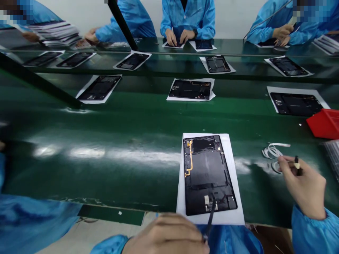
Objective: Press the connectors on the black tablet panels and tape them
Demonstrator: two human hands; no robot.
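In front of me lies a black tablet housing [209, 173] with an orange flex cable along its left side, resting on a white sheet [233, 215]. At the bottom, my left hand [169, 234] is closed around dark tweezers [210, 220], whose tip points at the small parts near the housing's lower edge. To the right, my right hand [304, 183] is closed, with a dark stick-like tool [297, 165] with a pale band poking up between its fingers. The fingertips meet the edge of a curled white strip [272, 151]; whether they pinch it I cannot tell.
More black housings on white sheets lie on the green conveyor [143, 116], including one at centre [190, 89]. A red bin [324, 123] stands at the right edge. A dark post [39, 81] slants across the left. Co-workers in blue smocks [188, 17] work across the line.
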